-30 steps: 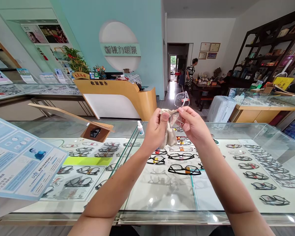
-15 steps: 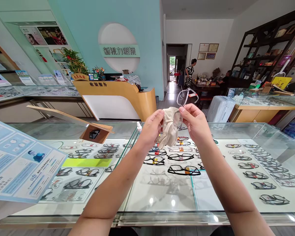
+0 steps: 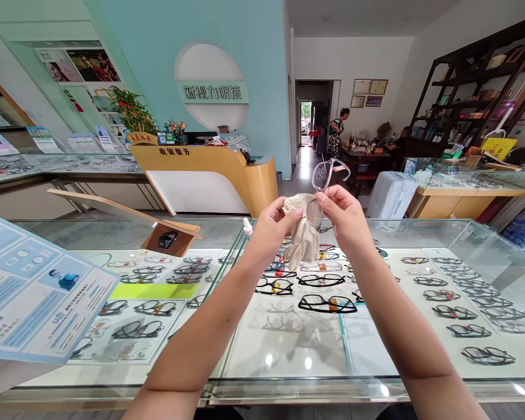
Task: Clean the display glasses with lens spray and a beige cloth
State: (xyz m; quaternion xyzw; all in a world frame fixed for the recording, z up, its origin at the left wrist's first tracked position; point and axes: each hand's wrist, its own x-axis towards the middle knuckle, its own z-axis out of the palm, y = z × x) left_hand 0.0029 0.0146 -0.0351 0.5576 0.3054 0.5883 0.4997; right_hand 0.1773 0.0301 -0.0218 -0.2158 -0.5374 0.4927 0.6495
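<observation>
My left hand (image 3: 273, 226) pinches a cream cloth (image 3: 303, 245) with a scalloped edge, its thumb lying across the top. The cloth hangs down in folds. Beside it, my right hand (image 3: 342, 217) grips a pair of clear-framed eyeglasses (image 3: 322, 177) between thumb and fingers. The glasses are held on end, one lens above the fingers and the other next to the cloth. An orange-and-white label shows on the temple. Both hands are raised over the glass display case (image 3: 284, 356), where rows of dark-framed glasses (image 3: 327, 303) lie.
A small white bottle (image 3: 247, 226) stands on the glass behind my left forearm. To the left are a blue printed leaflet (image 3: 39, 286) and a tilted wooden stand (image 3: 170, 236). A cashier counter (image 3: 201, 175) lies beyond. One person (image 3: 336, 131) stands at the back; another sits by the table.
My left thumb has moved right across the cloth, which has turned and spread, hanging slightly lower. The glasses have tilted a little to the left in my right hand.
</observation>
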